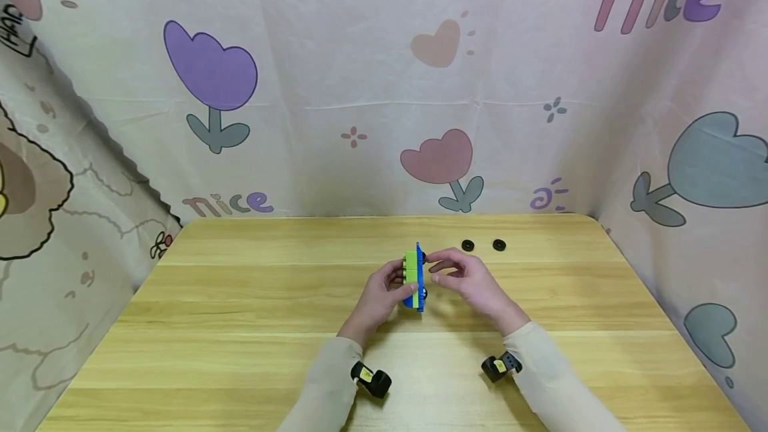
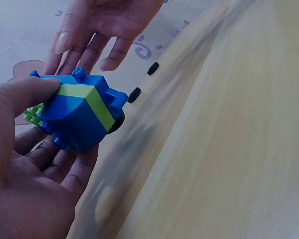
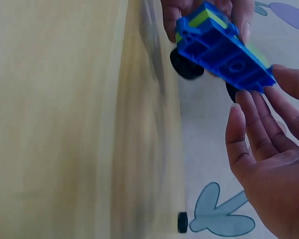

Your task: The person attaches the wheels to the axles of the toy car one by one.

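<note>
my left hand [image 3: 242, 22] gripping a blue-and-lime toy car [image 3: 224, 59], tilted with its underside showing, chunky black wheel [image 3: 187, 65] hanging off one end, my right hand [image 3: 274, 144] loosely spread right by the other wheel [image 3: 231, 91], little black disc [image 3: 182, 222] near the wood tabletop's [image 3: 55, 119] edge

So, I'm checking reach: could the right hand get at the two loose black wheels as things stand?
Likely yes: the right hand is near both loose wheels, nothing visible blocks them, and the left hand holds the toy car.

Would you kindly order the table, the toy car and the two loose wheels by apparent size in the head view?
1. Table
2. Toy car
Left loose wheel and right loose wheel: smallest, too alike to rank.
</note>
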The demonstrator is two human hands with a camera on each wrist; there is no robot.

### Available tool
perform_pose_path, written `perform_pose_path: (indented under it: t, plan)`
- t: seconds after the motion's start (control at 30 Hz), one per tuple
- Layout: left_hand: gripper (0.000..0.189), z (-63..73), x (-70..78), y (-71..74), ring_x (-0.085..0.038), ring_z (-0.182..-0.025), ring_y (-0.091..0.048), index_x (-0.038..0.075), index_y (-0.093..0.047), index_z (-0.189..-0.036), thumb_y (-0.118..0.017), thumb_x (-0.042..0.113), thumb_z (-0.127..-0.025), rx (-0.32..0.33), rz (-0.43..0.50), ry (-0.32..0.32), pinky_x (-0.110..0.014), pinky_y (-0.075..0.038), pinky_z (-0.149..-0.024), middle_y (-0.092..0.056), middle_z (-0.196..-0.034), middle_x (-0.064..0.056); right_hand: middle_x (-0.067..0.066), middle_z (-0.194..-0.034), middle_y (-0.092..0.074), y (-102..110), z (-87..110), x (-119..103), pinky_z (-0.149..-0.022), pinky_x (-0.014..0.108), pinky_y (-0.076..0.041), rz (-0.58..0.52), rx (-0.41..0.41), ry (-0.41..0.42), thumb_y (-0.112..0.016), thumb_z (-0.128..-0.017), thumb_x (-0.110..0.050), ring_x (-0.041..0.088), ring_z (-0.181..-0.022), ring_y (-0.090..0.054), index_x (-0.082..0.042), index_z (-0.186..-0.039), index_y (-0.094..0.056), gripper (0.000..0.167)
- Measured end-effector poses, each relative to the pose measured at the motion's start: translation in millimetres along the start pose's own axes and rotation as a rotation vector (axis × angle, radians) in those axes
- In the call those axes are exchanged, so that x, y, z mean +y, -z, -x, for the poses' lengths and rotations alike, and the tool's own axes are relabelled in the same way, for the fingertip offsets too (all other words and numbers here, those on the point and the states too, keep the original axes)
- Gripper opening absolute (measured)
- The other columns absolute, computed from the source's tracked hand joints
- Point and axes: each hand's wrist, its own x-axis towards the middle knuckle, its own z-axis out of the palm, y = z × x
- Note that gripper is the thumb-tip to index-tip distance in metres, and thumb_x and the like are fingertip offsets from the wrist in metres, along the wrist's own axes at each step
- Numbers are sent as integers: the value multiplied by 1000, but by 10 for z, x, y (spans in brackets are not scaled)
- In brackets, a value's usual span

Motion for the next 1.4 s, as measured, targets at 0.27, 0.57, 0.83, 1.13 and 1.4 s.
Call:
perform_pose_path:
  t: [0.27, 0.57, 0.83, 1.13, 1.4]
  plan:
    - [56, 9, 9, 31, -25, -106, -57, -3, -50, -137, -73, 15, -90, 29, 5, 26, -37, -48, -94, -61, -117, -11, 20, -122, -60, 196, -36, 108, -91, 45, -48, 109, 21, -39, -67, -93, -8, 32, -110, -58, 2, -124, -60, 34]
    - [51, 27, -2, 64, -24, -103, -59, 0, -53, -134, -73, 13, -89, 25, 15, 38, -36, -49, -92, -64, -117, -10, 20, -118, -61, 513, -159, 234, -91, 49, -46, 335, 110, -83, -69, -90, -4, 35, -111, -55, 5, -122, -59, 35]
    - [50, 42, -17, 64, -24, -104, -59, -1, -53, -132, -74, 12, -89, 17, 6, 28, -37, -48, -93, -64, -118, -12, 26, -123, -54, 715, -309, 399, -101, 57, -36, 609, 48, -120, -69, -88, -9, 43, -116, -47, 9, -128, -54, 46]
    - [48, 23, -44, 46, -25, -101, -58, -5, -51, -129, -72, 3, -87, 19, -3, 42, -40, -48, -92, -64, -114, -14, 21, -116, -56, 682, -508, 468, -101, 53, -36, 765, -6, -138, -71, -86, -13, 40, -114, -44, 8, -122, -59, 44]
    - [49, 42, -14, 42, -24, -103, -58, 0, -52, -130, -74, 10, -88, 24, 6, 46, -37, -48, -93, -64, -116, -11, 16, -101, -57, 650, -580, 495, -93, 50, -41, 789, -18, -150, -69, -85, -8, 37, -103, -48, 5, -109, -65, 28]
